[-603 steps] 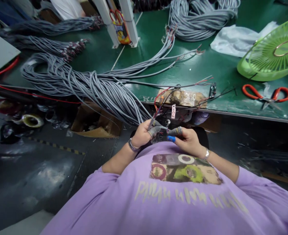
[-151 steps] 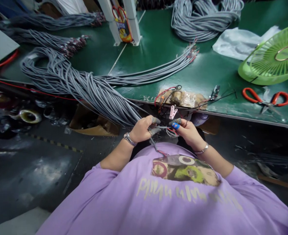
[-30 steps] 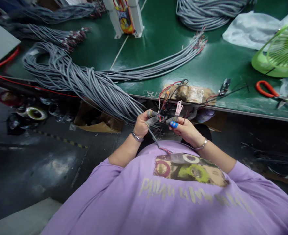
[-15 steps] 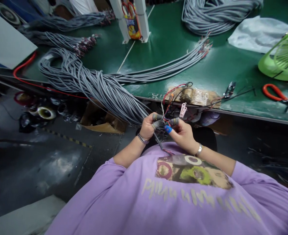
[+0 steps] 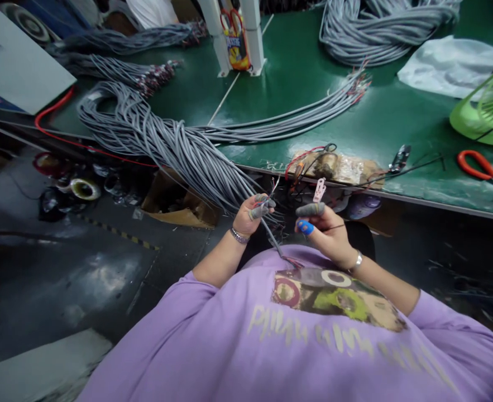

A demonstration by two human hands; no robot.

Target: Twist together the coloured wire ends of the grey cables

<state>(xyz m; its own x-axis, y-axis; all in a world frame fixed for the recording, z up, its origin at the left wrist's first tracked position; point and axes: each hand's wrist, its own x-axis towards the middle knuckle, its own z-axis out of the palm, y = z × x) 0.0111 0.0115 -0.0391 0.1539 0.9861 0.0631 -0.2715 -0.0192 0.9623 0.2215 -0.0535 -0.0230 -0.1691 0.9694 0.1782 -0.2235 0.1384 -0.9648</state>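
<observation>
My left hand [image 5: 252, 215], with grey finger cots on its tips, is closed around the stripped end of a grey cable [image 5: 271, 237]; thin coloured wires stick up from the grip. The cable runs down to my purple shirt. My right hand [image 5: 324, 229], wearing grey and blue finger cots, is a short way to the right with its fingers curled; a thin dark strand trails from it, too fine to name. Both hands hover just below the front edge of the green bench [image 5: 355, 128], beside a thick bundle of grey cables [image 5: 166, 145] that hangs over that edge.
A row of cut grey cables [image 5: 296, 114] lies across the bench. A taped brown block with red and black wires [image 5: 334, 164] and a pink clip [image 5: 319, 190] sit at the edge. Orange-handled scissors [image 5: 478, 167], a green fan [image 5: 487, 109], a plastic bag [image 5: 447, 61] lie right. Tape rolls [image 5: 82, 190] below left.
My hands were pressed together over the cable end half a second ago; now the right hand has drawn away to the right while the left keeps its grip.
</observation>
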